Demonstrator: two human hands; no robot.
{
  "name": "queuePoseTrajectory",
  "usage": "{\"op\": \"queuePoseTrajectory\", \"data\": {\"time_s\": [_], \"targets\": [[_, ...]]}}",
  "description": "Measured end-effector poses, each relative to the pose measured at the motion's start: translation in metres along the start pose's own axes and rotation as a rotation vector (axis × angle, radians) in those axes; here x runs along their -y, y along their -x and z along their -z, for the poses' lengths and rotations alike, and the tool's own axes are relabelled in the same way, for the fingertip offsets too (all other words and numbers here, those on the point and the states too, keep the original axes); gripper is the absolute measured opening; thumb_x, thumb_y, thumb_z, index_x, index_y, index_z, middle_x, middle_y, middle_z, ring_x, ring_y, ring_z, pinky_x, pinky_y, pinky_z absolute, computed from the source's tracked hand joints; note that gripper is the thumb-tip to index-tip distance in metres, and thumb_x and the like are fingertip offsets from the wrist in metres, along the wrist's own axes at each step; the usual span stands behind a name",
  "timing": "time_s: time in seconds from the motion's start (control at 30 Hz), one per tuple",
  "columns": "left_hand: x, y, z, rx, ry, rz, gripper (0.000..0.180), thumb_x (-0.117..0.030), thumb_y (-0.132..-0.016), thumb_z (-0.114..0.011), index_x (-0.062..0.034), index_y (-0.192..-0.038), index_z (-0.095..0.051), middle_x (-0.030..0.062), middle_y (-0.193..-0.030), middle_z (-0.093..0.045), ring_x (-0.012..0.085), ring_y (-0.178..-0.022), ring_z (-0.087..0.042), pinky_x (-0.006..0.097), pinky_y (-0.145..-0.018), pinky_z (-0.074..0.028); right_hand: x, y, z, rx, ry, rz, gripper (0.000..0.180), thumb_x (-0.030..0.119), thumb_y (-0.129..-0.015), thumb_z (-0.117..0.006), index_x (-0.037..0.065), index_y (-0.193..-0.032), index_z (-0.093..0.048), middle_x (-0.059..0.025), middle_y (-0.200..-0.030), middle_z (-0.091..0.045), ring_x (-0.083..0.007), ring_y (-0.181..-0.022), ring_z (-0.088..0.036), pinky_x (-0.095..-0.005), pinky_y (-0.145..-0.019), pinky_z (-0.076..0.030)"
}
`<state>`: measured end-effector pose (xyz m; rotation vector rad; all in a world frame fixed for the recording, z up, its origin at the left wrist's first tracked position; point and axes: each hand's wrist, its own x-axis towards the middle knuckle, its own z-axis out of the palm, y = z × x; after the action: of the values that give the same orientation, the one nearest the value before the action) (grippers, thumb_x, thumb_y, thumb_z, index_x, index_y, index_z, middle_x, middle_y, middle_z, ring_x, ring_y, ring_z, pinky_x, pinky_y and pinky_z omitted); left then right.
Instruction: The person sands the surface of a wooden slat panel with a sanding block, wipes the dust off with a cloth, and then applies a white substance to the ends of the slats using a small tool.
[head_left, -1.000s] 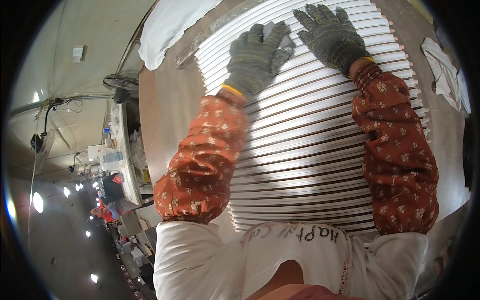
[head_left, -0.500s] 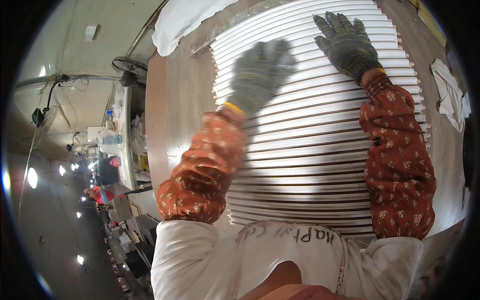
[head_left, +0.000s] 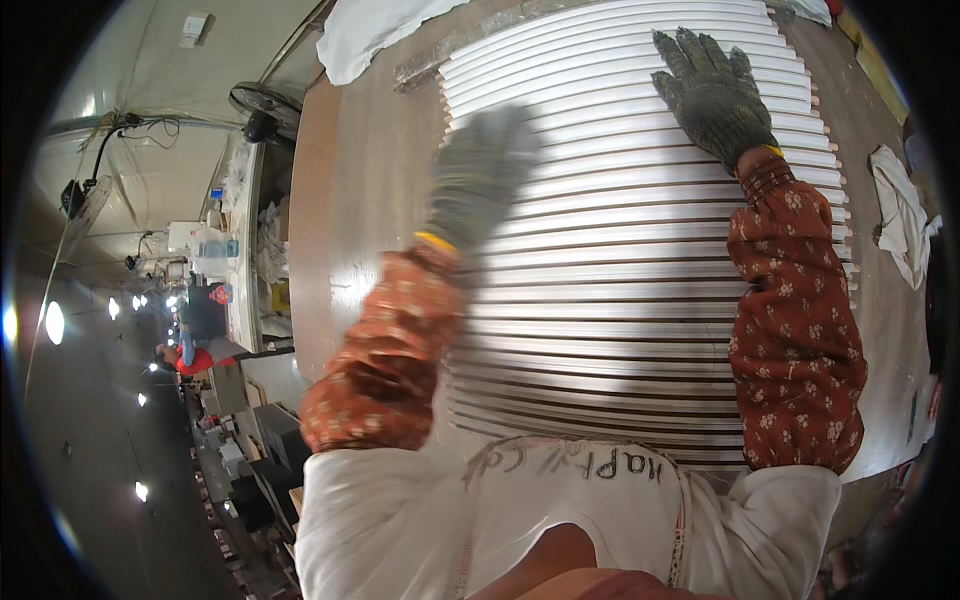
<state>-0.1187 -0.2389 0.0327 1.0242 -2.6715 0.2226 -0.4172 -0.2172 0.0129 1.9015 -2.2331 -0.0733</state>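
Note:
Side by side on the table lie many long white rods point(head_left: 600, 290), which look like sticks with brownish ends showing along the right edge of the row. My right hand point(head_left: 718, 100), in a dark grey-green knit glove, rests flat on the far right part of the rods with its fingers spread. Over the far left part of the row is my left hand point(head_left: 483, 180) in a matching glove. Motion smears its fingers, so whether they hold anything is hidden. Both forearms wear red-brown floral sleeve covers.
The rods lie on a brown table point(head_left: 375, 180). A white cloth point(head_left: 375, 35) is at its far left, near a clear plastic-looking strip point(head_left: 425, 68). Another pale cloth point(head_left: 898, 215) lies at the right. A fan point(head_left: 262, 112) and a person in red point(head_left: 200, 358) are off to the left.
My left hand has swept left and toward me across the rods. My right hand stays spread on nearly the same spot. The whole view has shifted slightly.

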Motion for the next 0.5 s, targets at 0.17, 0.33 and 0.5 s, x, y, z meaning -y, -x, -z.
{"op": "queuePoseTrajectory", "data": {"time_s": [0.17, 0.33, 0.5], "targets": [[0.088, 0.046, 0.022, 0.156, -0.362, 0.466, 0.06, -0.034, -0.087, -0.059, -0.0141, -0.141, -0.041, 0.019, -0.104, -0.057, 0.0345, -0.09, -0.059, 0.045, -0.076, -0.049, -0.003, -0.007, -0.016, -0.11, -0.077, -0.025, 0.055, 0.046, -0.101, -0.03, 0.023, -0.15, -0.025, -0.0097, -0.154, -0.029, -0.028, -0.143, -0.026, -0.0515, -0.116, -0.018], [-0.063, -0.029, -0.022, 0.123, -0.148, -0.132, 0.048, -0.03, -0.093, -0.053, -0.0076, -0.135, -0.045, 0.0162, -0.12, -0.053, 0.0344, -0.099, -0.056, 0.047, -0.085, -0.047, 0.003, -0.007, -0.011, -0.072, -0.112, -0.002, 0.055, 0.046, -0.101, -0.03, 0.023, -0.151, -0.025, -0.0092, -0.155, -0.027, -0.0283, -0.143, -0.025, -0.0518, -0.116, -0.017], [0.019, 0.01, 0.013, 0.17, -0.075, 0.184, 0.055, -0.031, -0.092, -0.052, -0.0132, -0.143, -0.038, 0.0205, -0.109, -0.057, 0.0365, -0.096, -0.058, 0.05, -0.083, -0.047, -0.002, -0.007, -0.006, 0.052, 0.011, -0.037, 0.057, 0.049, -0.101, -0.021, 0.027, -0.153, -0.013, -0.0054, -0.159, -0.017, -0.025, -0.146, -0.017, -0.0475, -0.119, -0.012]]}}
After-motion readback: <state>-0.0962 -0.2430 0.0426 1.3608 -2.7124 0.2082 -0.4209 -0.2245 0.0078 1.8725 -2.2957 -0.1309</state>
